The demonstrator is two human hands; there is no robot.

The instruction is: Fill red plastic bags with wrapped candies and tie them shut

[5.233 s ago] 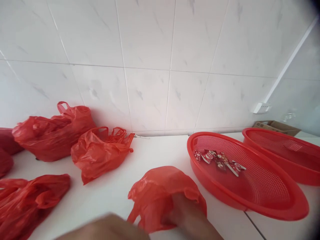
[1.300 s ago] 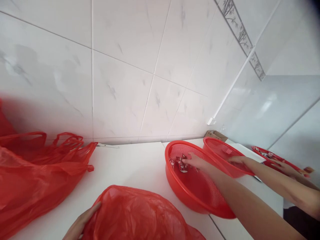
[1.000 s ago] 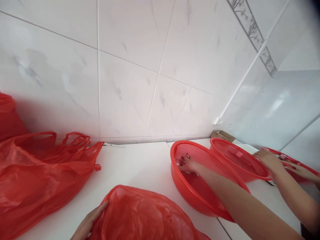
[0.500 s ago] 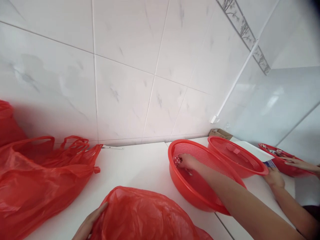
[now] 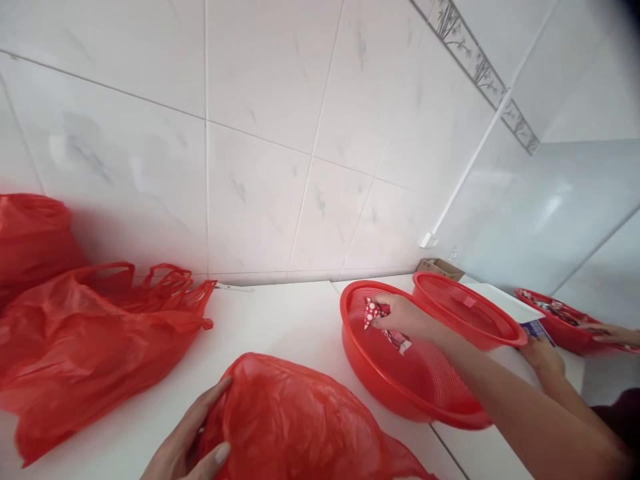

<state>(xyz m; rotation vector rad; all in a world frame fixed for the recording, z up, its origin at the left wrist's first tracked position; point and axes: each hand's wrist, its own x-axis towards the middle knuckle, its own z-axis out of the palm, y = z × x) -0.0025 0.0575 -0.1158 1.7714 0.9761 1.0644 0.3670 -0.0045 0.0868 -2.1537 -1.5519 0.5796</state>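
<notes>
My left hand [image 5: 187, 433] holds the side of a red plastic bag [image 5: 305, 417] at the bottom of the head view, with thumb and fingers on the film. The bag bulges, and its contents are hidden. My right hand [image 5: 393, 312] reaches over a red plastic basket [image 5: 387, 383] with mesh sides. Its fingers are closed on a small red packet with white dots [image 5: 371, 312]. Just below that hand is a pink and white wrapped piece [image 5: 400, 343]; whether it hangs from the packet or lies apart I cannot tell.
More red bags [image 5: 110, 333] lie at the left. A white-handled tool [image 5: 235, 288] lies by the wall. To the right are a second red basket [image 5: 465, 313], a cardboard box [image 5: 440, 268], a co-worker's hand [image 5: 547, 360] at a blue packet [image 5: 537, 331], and a filled red basket [image 5: 565, 327].
My right hand has come up from inside the basket with the dotted packet. My left thumb now shows on the front of the bag. The view has swung slightly left.
</notes>
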